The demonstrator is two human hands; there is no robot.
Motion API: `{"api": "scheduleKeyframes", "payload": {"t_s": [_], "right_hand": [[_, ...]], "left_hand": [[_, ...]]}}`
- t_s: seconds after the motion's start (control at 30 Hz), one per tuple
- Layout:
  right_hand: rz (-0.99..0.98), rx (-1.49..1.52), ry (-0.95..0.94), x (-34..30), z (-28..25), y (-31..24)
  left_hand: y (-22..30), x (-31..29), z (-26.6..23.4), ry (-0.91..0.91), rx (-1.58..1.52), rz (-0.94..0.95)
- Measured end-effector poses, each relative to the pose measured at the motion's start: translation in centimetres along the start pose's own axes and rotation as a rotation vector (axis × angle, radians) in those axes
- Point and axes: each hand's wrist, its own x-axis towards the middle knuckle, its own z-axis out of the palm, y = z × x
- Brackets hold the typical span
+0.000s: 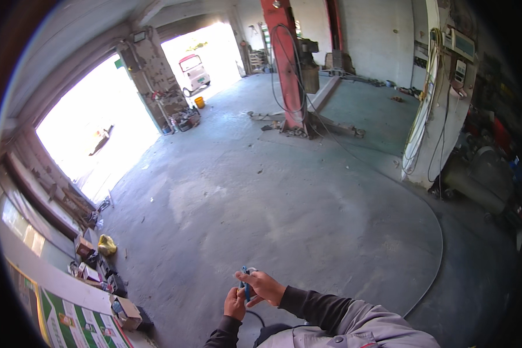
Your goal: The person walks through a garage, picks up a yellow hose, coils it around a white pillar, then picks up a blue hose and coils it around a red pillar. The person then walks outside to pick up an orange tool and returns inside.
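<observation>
In front of my body, both hands meet on a small blue tool (247, 292) with a pale, curved end at its top. It is too small and too covered to tell its kind. My left hand (234, 304) is closed around its lower left side. My right hand (265, 287) lies across it from the right, thumb and fingers bent against it. A dark hose or cable (257, 316) curves out below the hands toward my body; where it joins the tool is hidden.
A red lift post (285, 69) with hanging cables stands ahead. A long thin hose (441, 232) curves over the concrete floor (261, 220) at right. Boxes (126, 313) and a yellow bag (106, 245) line the left wall. A yellow bucket (199, 102) stands near the open doorways.
</observation>
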Motion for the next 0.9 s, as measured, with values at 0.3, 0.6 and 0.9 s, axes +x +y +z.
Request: {"api": "scheduleKeyframes", "payload": {"t_s": [0.3, 0.6, 0.9], "right_hand": [[-0.535, -0.584, 0.381, 6.2, -12.4, -11.3], [-0.307, 0.234, 0.199, 22.9, -23.8, -24.0], [-0.290, 0.533, 1.528, 33.5, -57.4, -27.2]], "left_hand": [[8.1, 14.1, 4.7, -0.416, -0.538, -0.434], [11.8, 40.6, 8.9, -0.886, -0.797, -0.631], [-3.4, 57.6, 9.1, -0.621, 0.486, -0.104]]}}
